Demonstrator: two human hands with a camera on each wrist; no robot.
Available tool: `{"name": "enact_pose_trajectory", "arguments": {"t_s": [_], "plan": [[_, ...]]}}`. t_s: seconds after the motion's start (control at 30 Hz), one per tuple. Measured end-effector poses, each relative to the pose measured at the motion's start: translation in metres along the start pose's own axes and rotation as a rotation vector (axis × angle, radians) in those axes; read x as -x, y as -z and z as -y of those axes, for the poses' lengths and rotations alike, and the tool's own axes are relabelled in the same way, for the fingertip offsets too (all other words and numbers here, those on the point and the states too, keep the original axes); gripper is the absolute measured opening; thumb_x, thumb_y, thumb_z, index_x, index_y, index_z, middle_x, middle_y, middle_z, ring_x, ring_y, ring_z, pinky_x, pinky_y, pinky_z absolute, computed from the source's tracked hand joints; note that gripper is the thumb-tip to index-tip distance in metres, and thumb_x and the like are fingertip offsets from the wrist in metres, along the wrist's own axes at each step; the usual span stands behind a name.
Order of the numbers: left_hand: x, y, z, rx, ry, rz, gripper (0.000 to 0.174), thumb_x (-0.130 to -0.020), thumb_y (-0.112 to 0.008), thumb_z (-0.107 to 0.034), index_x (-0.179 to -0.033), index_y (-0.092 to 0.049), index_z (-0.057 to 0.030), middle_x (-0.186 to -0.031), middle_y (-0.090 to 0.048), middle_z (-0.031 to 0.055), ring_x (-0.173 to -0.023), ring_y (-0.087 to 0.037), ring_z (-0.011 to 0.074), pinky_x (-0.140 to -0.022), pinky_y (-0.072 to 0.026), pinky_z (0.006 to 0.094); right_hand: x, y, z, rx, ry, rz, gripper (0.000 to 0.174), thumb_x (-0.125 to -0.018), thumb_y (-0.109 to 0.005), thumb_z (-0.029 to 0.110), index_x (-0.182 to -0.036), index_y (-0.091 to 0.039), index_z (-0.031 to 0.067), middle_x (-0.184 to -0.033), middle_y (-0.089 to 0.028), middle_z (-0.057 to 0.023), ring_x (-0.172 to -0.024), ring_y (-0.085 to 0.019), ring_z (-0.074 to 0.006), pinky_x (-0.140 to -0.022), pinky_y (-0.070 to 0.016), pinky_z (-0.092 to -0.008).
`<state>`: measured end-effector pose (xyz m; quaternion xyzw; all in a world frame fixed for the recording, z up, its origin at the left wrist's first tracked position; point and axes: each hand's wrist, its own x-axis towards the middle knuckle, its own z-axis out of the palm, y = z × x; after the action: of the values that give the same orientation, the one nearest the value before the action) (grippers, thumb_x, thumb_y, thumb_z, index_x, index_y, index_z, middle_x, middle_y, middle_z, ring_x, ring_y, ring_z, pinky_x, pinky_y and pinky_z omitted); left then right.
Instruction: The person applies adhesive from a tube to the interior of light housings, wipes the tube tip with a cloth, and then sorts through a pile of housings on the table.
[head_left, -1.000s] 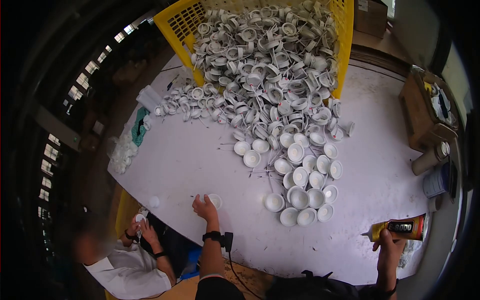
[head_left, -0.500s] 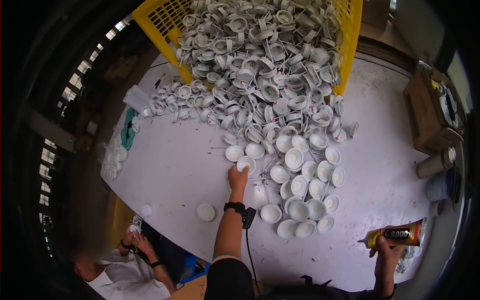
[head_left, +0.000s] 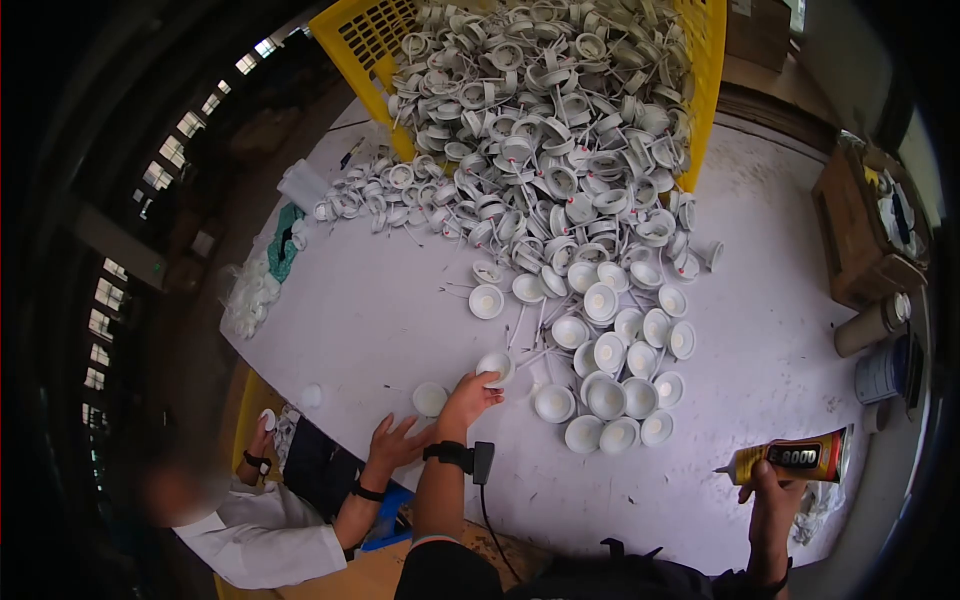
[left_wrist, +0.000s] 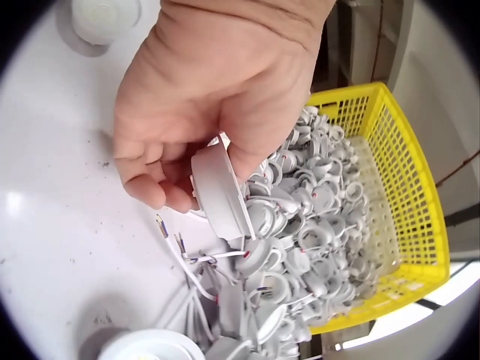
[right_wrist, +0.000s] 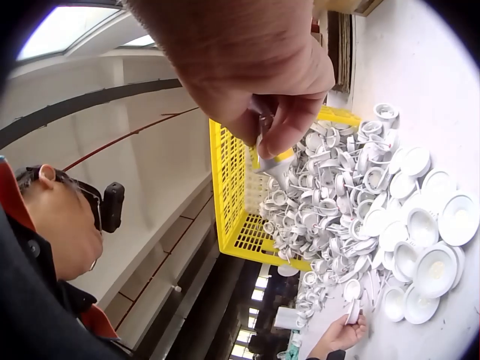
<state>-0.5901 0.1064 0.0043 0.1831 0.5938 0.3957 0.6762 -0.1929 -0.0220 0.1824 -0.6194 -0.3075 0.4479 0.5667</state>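
Observation:
My left hand (head_left: 468,402) pinches a round white downlight (head_left: 495,368) by its rim, thumb on one side and fingers on the other. In the left wrist view the downlight (left_wrist: 219,193) is seen edge-on, tilted above the table. At the right my right hand (head_left: 772,498) grips a yellow and black glue tube (head_left: 798,458) marked E-8000, its nozzle pointing left. Another white downlight (head_left: 430,400) lies left of my left hand. A second person's hand (head_left: 395,443) reaches over the table, close to that downlight.
A tipped yellow basket (head_left: 703,110) spills a heap of white downlights (head_left: 540,150) across the table's back. Several face-up downlights (head_left: 606,397) cluster in the middle. A cardboard box (head_left: 850,225) and a blue can (head_left: 878,368) stand at the right edge. The other person (head_left: 250,540) sits at the left.
My left hand went forward to the downlights, took one, and has drawn back with it. The other person's hand has come over the table. My right hand keeps the glue tube.

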Motion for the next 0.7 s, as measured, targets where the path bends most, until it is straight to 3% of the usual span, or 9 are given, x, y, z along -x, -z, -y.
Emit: {"name": "enact_pose_trajectory", "arguments": {"t_s": [0.1, 0.17, 0.33, 0.43, 0.53, 0.6, 0.7], "plan": [[0.044, -0.021, 0.008, 0.201, 0.016, 0.028, 0.02, -0.075, -0.053, -0.011, -0.092, -0.049, -0.0026, -0.08, -0.053, 0.006, -0.069, -0.051, 0.016, -0.063, -0.0448, 0.0319, 0.009, 0.003, 0.007, -0.063, 0.01, -0.034, 0.032, -0.069, -0.06, 0.011, -0.091, -0.041, -0.0023, -0.069, -0.049, -0.0102, -0.046, -0.048, -0.0157, -0.036, -0.0397, -0.0243], [0.084, -0.048, 0.011, 0.383, -0.127, 0.093, 0.021, -0.074, -0.053, -0.008, -0.094, -0.049, -0.0028, -0.086, -0.054, 0.0071, -0.074, -0.053, 0.0172, -0.062, -0.0457, 0.032, 0.015, 0.009, 0.011, -0.065, 0.032, -0.011, 0.033, -0.069, -0.061, 0.012, -0.091, -0.041, -0.0022, -0.069, -0.049, -0.0098, -0.046, -0.048, -0.0155, -0.036, -0.0396, -0.024], [0.158, -0.107, 0.029, 0.351, -0.154, 0.188, 0.02, -0.075, -0.051, -0.007, -0.095, -0.049, -0.004, -0.093, -0.053, 0.0068, -0.082, -0.053, 0.017, -0.064, -0.0447, 0.0333, 0.035, 0.02, 0.019, -0.128, 0.105, 0.028, 0.031, -0.07, -0.061, 0.014, -0.089, -0.043, -0.0019, -0.068, -0.047, -0.0084, -0.045, -0.048, -0.0143, -0.036, -0.0394, -0.023], [0.192, -0.139, 0.038, 0.3, -0.132, 0.307, 0.028, -0.076, -0.048, -0.005, -0.103, -0.046, -0.0028, -0.099, -0.052, 0.0089, -0.089, -0.052, 0.0176, -0.066, -0.0448, 0.0331, 0.049, 0.029, 0.024, -0.173, 0.11, 0.064, 0.029, -0.07, -0.061, 0.012, -0.088, -0.043, -0.0013, -0.072, -0.048, -0.0088, -0.045, -0.049, -0.0148, -0.038, -0.0407, -0.023], [0.215, -0.157, 0.043, 0.383, -0.141, 0.362, 0.04, -0.076, -0.047, -0.008, -0.115, -0.039, -0.0028, -0.109, -0.046, 0.0137, -0.097, -0.049, 0.0234, -0.069, -0.0447, 0.0336, 0.063, 0.036, 0.031, -0.206, 0.104, 0.059, 0.028, -0.069, -0.062, 0.011, -0.088, -0.043, -0.0003, -0.074, -0.049, -0.0094, -0.047, -0.051, -0.0148, -0.038, -0.0422, -0.0228], [0.223, -0.16, 0.05, 0.491, -0.05, 0.728, 0.048, -0.081, -0.042, -0.024, -0.123, -0.03, -0.0044, -0.118, -0.038, 0.0205, -0.103, -0.044, 0.0319, -0.074, -0.0442, 0.0372, 0.069, 0.04, 0.034, -0.201, 0.108, 0.081, 0.029, -0.068, -0.062, 0.011, -0.088, -0.043, -0.0005, -0.075, -0.049, -0.0093, -0.048, -0.052, -0.0152, -0.038, -0.0428, -0.0226], [0.24, -0.179, 0.047, 0.656, 0.104, 0.946, 0.055, -0.085, -0.032, -0.036, -0.128, -0.02, -0.004, -0.122, -0.033, 0.0243, -0.111, -0.036, 0.0366, -0.084, -0.0377, 0.0384, 0.076, 0.041, 0.039, -0.225, 0.13, 0.109, 0.029, -0.068, -0.063, 0.009, -0.087, -0.044, -0.0008, -0.074, -0.051, -0.0103, -0.049, -0.053, -0.0158, -0.04, -0.0446, -0.0234]]}}
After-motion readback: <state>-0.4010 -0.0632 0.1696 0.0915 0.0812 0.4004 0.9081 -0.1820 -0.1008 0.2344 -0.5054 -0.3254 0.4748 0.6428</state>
